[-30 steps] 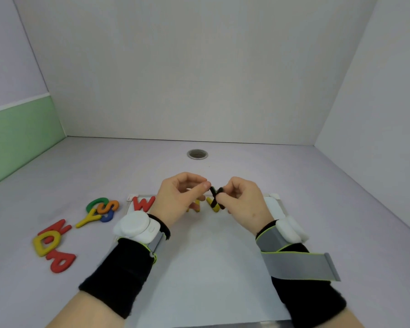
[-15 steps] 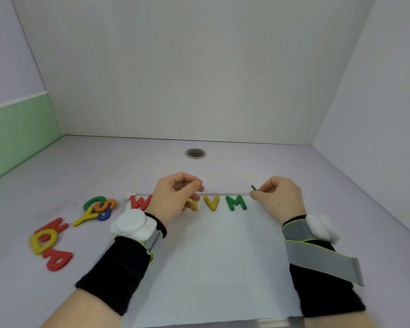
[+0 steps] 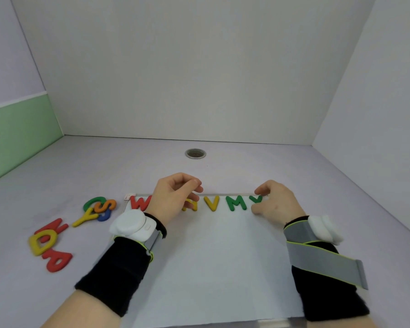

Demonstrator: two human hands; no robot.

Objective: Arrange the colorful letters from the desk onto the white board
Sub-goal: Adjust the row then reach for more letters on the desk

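Observation:
The white board (image 3: 223,256) lies flat on the desk in front of me. Along its top edge sit a red W (image 3: 137,202), a yellow-orange A (image 3: 191,207) partly hidden by my fingers, a yellow V (image 3: 211,202) and a green M (image 3: 236,203). My right hand (image 3: 273,202) pinches a green V (image 3: 256,199) down at the row's right end. My left hand (image 3: 175,197) hovers over the A with fingers curled together and nothing seen in them. Loose letters lie on the desk at the left: a green, orange, yellow and blue pile (image 3: 97,208) and a red and yellow group (image 3: 49,242).
A round metal-rimmed hole (image 3: 195,153) sits in the desk behind the board. Pale walls close in the back and right, and a green panel (image 3: 17,136) lines the left side. Both wrists wear black bands with white devices.
One second ago both hands held two letters together above the board. My right hand has since carried the green V right and set it beside the green M; my left hand stayed near the A.

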